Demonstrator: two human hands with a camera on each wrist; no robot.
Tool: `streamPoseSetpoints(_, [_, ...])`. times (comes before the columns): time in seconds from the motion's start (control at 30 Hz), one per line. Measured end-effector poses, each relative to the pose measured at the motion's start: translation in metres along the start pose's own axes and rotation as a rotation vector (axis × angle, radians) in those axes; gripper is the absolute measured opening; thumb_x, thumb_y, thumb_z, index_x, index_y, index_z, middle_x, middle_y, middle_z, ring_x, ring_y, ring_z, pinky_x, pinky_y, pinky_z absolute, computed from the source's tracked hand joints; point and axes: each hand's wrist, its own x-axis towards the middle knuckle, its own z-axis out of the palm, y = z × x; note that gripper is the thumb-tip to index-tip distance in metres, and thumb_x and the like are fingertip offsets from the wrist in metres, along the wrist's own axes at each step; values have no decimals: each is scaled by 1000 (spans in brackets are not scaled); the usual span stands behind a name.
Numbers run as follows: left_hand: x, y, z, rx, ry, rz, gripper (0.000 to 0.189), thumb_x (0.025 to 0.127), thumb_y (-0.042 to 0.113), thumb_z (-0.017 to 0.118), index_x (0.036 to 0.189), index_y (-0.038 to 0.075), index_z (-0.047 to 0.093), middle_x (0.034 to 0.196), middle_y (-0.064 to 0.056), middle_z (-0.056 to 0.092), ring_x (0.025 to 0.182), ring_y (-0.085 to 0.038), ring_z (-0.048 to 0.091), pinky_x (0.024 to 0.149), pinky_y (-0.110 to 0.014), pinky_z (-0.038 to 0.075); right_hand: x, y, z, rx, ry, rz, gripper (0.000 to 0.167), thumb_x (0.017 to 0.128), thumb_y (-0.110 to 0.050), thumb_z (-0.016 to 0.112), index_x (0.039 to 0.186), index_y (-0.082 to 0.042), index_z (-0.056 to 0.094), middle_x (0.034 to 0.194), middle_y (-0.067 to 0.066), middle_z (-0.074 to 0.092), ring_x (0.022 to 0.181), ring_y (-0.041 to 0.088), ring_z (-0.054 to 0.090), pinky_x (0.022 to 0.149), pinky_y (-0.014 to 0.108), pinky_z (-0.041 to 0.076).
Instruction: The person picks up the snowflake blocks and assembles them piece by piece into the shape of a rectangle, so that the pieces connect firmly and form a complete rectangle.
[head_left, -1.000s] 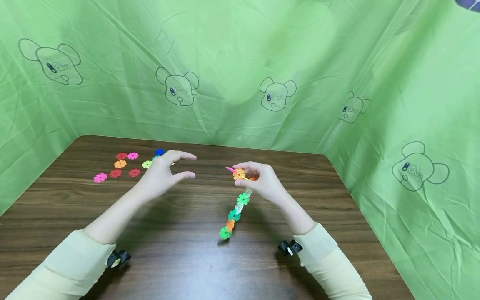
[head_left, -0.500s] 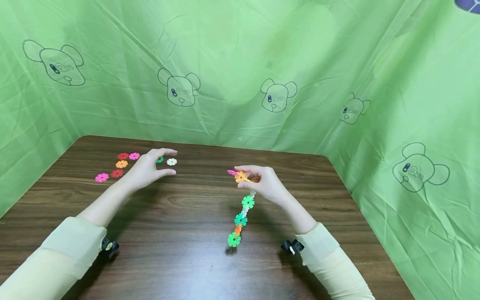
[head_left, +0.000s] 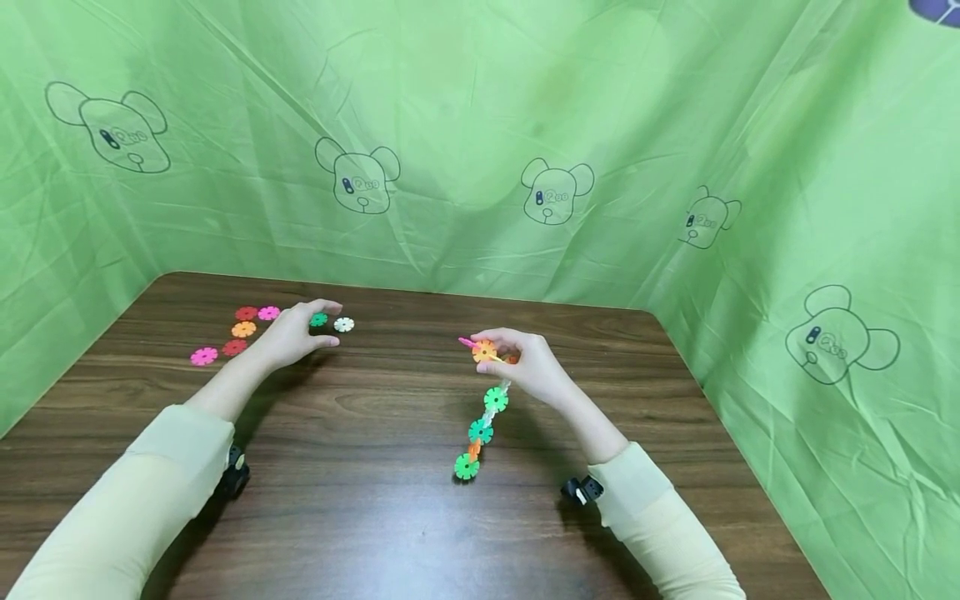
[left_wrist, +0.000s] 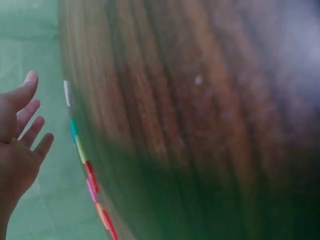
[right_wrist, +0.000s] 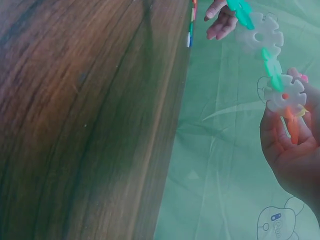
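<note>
- While pinching a dangling disc chain (head_left: 491, 402) over the desk (head_left: 397, 517) in right hand (head_left: 536, 367), holding left hand (head_left: 291, 335) spread, near green disc (head_left: 318, 319) and white disc (head_left: 348, 323).
- Farther left, flat: red discs (head_left: 234, 347), pink discs (head_left: 204, 357), orange disc (head_left: 243, 329).
- Behind desk: green cloth (head_left: 450, 108), printed.

Green curtain (head_left: 465, 92) (5 outlined animal heads (head_left: 360, 187)) borders the wood-grain surface (head_left: 360, 467) on 3 sides; glare (head_left: 423, 554) marks its near part.
</note>
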Motion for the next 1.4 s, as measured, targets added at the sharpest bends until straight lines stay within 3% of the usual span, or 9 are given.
streamPoseSetpoints(0.3, [13, -19, 3, 19, -73, -18, 59, 84, 14, 72, 135, 0, 45, 132, -21, 53, 125, -41, 44, 102, -56, 34, 3, 10, 2, 4, 2, -6, 38, 80, -26, 76, 117, -27, 66, 103, -9, 68, 90, 10, 61, 71, 31, 50])
streamPoseSetpoints(0.63, [24, -21, 10, 70, -144, -61, 58, 84, 15, 72, 134, -1, 46, 132, -24, 51, 124, -40, 44, 102, -55, 35, 6, 18, 4, 60, -46, 15, 39, 83, -23, 74, 120, -23, 64, 105, -11, 67, 93, 11, 61, 73, 37, 49])
streamPoseSetpoints(0.9, [28, -17, 14, 75, -85, -24, 36, 83, 14, 73, 114, -2, 62, 111, -20, 64, 109, -36, 56, 95, -52, 42, 5, 19, 6, 96, -62, 15, 40, 83, -11, 72, 121, -19, 63, 104, -6, 67, 92, 14, 61, 73, 43, 49])
streamPoseSetpoints(1.17, [30, -13, 19, 51, -53, 5, 30, 78, 6, 75, 105, -3, 65, 98, -17, 67, 97, -33, 60, 89, -48, 44, 5, 18, 5, 78, -74, 19, 38, 84, -25, 73, 121, -24, 63, 100, -6, 67, 89, 13, 61, 69, 39, 49])
streamPoseSetpoints(1.4, [30, -16, 22, 63, -9, 44, 27, 72, 3, 79, 97, 1, 69, 87, -11, 66, 86, -27, 60, 79, -43, 47, 5, 17, 5, 95, -64, 15, 37, 84, -23, 72, 120, -23, 64, 104, -8, 67, 89, 13, 61, 71, 42, 48])
